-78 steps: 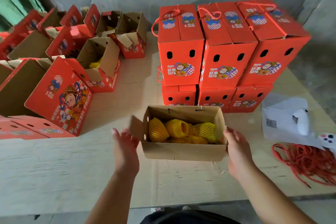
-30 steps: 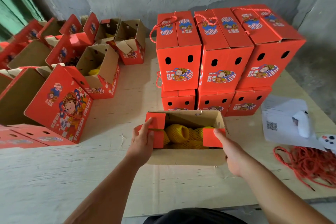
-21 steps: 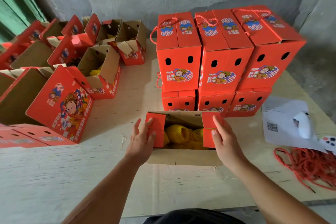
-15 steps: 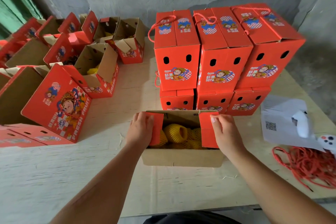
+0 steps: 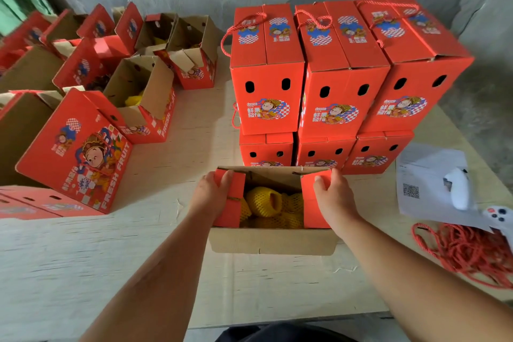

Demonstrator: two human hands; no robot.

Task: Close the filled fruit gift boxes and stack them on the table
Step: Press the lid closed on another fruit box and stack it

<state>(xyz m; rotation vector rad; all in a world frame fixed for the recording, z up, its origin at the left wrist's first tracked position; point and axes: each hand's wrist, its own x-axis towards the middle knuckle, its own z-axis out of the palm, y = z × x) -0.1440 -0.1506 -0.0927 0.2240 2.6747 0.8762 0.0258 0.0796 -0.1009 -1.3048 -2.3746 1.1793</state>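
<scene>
The open box (image 5: 273, 241) sits on the table (image 5: 83, 258) directly between the person's two hands, its brown near wall facing the camera. The left hand (image 5: 209, 197) grasps the left flap (image 5: 230, 203), fingers curled over its far edge and thumb on its near side, folding the red panel inward over the box mouth. The right hand (image 5: 334, 200) grasps the right flap (image 5: 315, 200) the same way, fingers hooked over the top edge. Between the two sets of fingers the gap shows the fruit (image 5: 263, 201), wrapped in yellow foam net, lying inside the box.

Just beyond the fingertips stands the stack (image 5: 341, 83) of closed red boxes, two layers high and three across, with red rope handles on top; its bottom row is just behind the open box's far wall. Well to the left of the left hand lie the open boxes (image 5: 141, 97), several with lids up, one showing yellow inside. To the right of the right hand lies a paper (image 5: 427, 175) with a white device (image 5: 458, 189) on it, and nearer the person a tangle of red rope (image 5: 466, 253).
</scene>
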